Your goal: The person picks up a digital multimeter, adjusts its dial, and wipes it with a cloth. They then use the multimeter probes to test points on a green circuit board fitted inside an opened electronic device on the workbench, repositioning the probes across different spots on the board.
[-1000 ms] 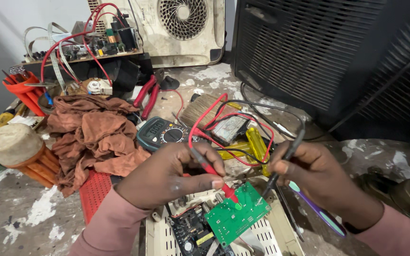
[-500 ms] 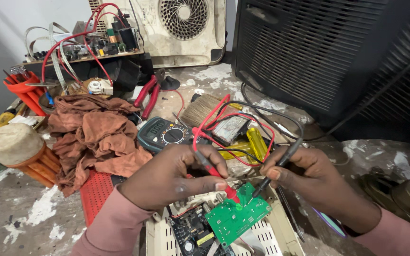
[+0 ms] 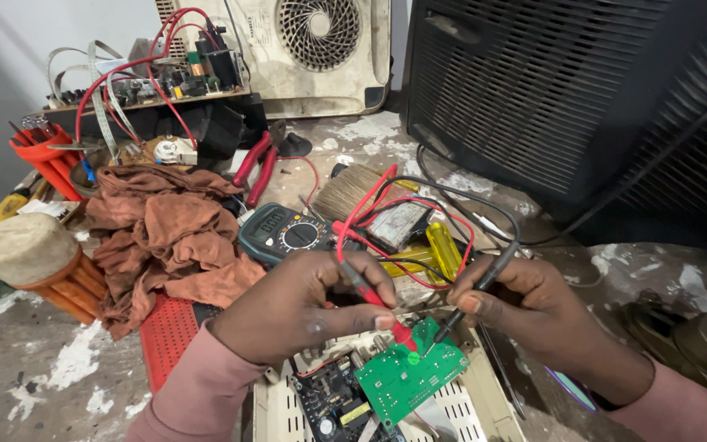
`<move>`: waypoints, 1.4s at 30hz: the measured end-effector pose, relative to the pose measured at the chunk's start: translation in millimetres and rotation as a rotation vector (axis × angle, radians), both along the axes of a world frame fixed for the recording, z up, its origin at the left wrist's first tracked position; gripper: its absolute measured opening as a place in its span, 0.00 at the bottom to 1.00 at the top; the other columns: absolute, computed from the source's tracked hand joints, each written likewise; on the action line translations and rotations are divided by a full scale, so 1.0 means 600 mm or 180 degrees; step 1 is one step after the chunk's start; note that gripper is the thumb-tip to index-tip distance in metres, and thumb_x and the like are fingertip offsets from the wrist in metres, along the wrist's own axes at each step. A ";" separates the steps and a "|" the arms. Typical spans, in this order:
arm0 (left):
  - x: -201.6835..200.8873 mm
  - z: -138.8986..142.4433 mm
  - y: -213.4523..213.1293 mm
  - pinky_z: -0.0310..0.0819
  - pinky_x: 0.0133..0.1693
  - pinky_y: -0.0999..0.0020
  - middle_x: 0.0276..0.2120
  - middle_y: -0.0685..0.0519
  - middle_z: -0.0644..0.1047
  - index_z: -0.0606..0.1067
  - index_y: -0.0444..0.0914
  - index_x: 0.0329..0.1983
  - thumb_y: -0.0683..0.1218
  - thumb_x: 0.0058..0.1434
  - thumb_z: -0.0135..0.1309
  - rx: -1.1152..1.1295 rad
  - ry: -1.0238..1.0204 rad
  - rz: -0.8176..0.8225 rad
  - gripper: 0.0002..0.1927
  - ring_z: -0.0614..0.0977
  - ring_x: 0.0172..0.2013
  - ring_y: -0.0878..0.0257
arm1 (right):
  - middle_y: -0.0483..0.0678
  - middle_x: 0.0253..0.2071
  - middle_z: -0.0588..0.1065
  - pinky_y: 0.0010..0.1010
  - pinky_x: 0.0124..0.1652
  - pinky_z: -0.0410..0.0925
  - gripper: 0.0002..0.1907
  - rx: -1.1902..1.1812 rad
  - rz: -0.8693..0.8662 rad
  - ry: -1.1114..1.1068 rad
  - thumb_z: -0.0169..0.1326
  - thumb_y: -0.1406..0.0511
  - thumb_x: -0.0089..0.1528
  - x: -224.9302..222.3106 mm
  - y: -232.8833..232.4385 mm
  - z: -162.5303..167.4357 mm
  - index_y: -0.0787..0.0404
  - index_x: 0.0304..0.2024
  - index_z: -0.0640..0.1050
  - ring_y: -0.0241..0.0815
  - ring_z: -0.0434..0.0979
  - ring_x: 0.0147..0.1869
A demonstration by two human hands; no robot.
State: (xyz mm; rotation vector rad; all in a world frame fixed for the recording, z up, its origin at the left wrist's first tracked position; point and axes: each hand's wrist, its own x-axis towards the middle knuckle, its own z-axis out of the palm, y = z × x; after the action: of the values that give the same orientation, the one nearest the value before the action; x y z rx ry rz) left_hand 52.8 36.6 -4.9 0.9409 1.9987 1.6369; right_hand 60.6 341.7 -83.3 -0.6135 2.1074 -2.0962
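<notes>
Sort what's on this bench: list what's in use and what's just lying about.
In use: left hand with red probe, right hand with black probe, green board, multimeter.
Lying about: brown rag, red pliers, yellow screwdriver, brush.

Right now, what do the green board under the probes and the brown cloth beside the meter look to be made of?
Green board: looks like rigid laminate with a glossy green coating, flat, with small solder dots. Brown cloth: soft woven fabric, matte, crumpled in folds. Red probe in the left hand and black probe in the right hand: likely plastic.
</notes>
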 end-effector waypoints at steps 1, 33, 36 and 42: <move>0.000 -0.001 0.001 0.75 0.43 0.73 0.37 0.55 0.81 0.78 0.34 0.42 0.39 0.61 0.61 0.0011 -0.0038 0.0001 0.07 0.80 0.40 0.70 | 0.48 0.34 0.79 0.28 0.37 0.71 0.08 0.0001 -0.0011 -0.0010 0.59 0.68 0.62 0.000 0.000 0.000 0.69 0.40 0.81 0.34 0.77 0.36; 0.001 0.001 0.002 0.75 0.42 0.74 0.36 0.56 0.80 0.77 0.34 0.42 0.37 0.61 0.61 0.0042 -0.0120 -0.0046 0.07 0.80 0.39 0.71 | 0.47 0.31 0.80 0.29 0.37 0.71 0.08 0.0228 -0.0020 -0.0115 0.59 0.67 0.62 0.000 -0.004 0.003 0.68 0.38 0.82 0.34 0.77 0.35; 0.001 0.004 0.003 0.74 0.40 0.75 0.35 0.57 0.79 0.77 0.35 0.42 0.38 0.61 0.61 0.0008 -0.0189 -0.0081 0.07 0.79 0.38 0.72 | 0.47 0.32 0.80 0.28 0.37 0.71 0.09 0.0316 -0.0024 -0.0061 0.59 0.66 0.62 -0.001 -0.003 0.003 0.68 0.38 0.83 0.33 0.77 0.36; 0.003 0.007 0.003 0.73 0.39 0.77 0.34 0.59 0.79 0.78 0.36 0.42 0.40 0.62 0.61 -0.0205 0.0099 -0.0149 0.06 0.78 0.36 0.74 | 0.46 0.32 0.80 0.28 0.37 0.70 0.09 0.0360 -0.0046 -0.0149 0.60 0.66 0.61 -0.002 -0.005 0.001 0.68 0.38 0.83 0.32 0.75 0.36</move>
State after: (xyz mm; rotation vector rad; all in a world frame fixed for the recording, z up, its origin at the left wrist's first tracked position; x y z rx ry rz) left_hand 54.9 38.6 -0.9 0.9877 2.0217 1.5326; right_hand 59.1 338.9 -82.9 -0.5316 2.1925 -1.9620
